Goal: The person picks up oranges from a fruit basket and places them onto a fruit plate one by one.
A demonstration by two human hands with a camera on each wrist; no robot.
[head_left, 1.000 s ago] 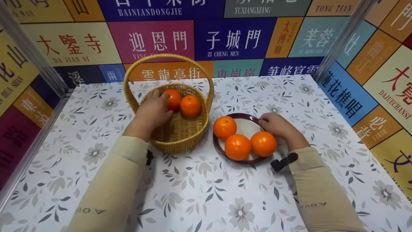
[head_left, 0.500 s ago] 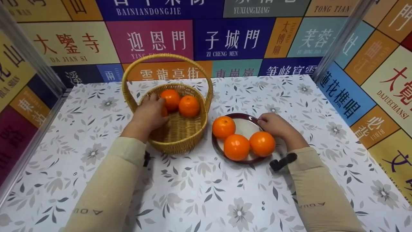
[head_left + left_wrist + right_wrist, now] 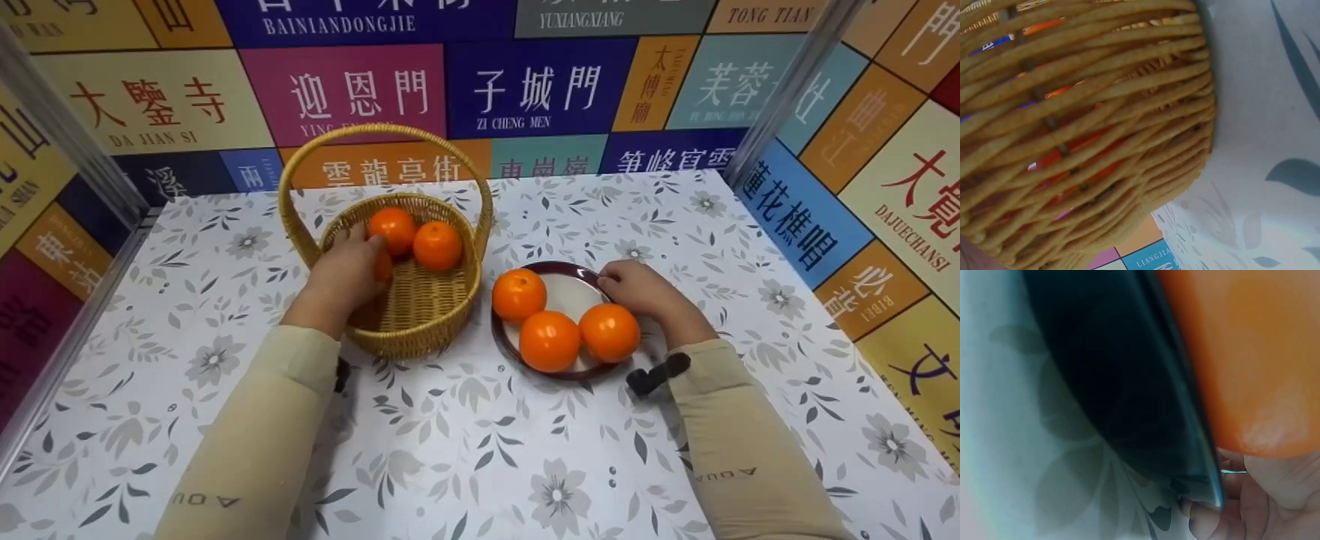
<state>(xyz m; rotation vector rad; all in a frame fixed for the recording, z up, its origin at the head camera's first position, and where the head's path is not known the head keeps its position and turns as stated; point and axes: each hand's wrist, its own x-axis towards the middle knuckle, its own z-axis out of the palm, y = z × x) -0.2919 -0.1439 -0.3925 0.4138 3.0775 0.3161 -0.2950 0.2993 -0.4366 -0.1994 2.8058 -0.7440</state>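
Observation:
My left hand point(image 3: 349, 266) reaches inside a woven basket point(image 3: 409, 341) with a tall hoop handle. Its fingers curl over an orange point(image 3: 383, 268), mostly hidden under the hand, at the basket's left side. Two more oranges, a rear one point(image 3: 391, 231) and a right one point(image 3: 438, 246), lie in the basket. In the left wrist view, the basket's wicker wall point(image 3: 1129, 135) covers the hand. My right hand point(image 3: 637, 289) pinches the dark red rim of a plate point(image 3: 579, 274), fingers beneath it in the right wrist view. Three oranges point(image 3: 550, 341) sit on that plate.
A white tablecloth point(image 3: 465, 442) with grey flowers and leaves covers the table. Panels with Chinese lettering point(image 3: 540, 86) stand behind the table and along both sides. Basket and plate stand close together, with the basket's handle arching above its opening.
My left hand has shifted slightly left and down inside the basket, and the orange under it now shows. The right hand keeps its hold on the plate. The head view has shifted slightly.

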